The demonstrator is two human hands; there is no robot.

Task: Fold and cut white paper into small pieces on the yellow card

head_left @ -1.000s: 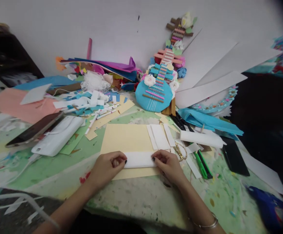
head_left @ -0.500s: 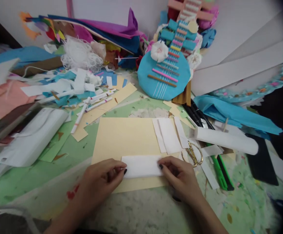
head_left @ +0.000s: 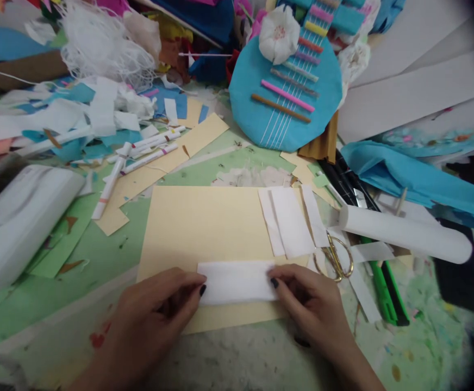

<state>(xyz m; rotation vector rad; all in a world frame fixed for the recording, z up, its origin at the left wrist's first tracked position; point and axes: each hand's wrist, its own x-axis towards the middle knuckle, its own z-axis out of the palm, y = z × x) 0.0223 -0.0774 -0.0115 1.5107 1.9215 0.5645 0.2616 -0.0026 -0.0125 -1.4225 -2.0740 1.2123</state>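
Observation:
A white folded strip (head_left: 237,282) lies level over the lower part of a cream sheet (head_left: 204,222). My left hand (head_left: 159,304) pinches its left end between thumb and fingers, and my right hand (head_left: 312,298) pinches the right end. More white strips (head_left: 292,222) rest on the sheet's upper right corner. Gold-handled scissors (head_left: 337,258) lie just right of them, above my right hand.
A blue paper guitar (head_left: 286,92) stands at the back. Markers (head_left: 112,179), paper scraps and white string (head_left: 106,49) lie at left, near a white device (head_left: 29,222). At right are a white roll (head_left: 406,233) and a green cutter (head_left: 390,293).
The view has moved closer and tilted down, so the surroundings look larger. Both hands still hold the strip's ends, with little visible change in their grip.

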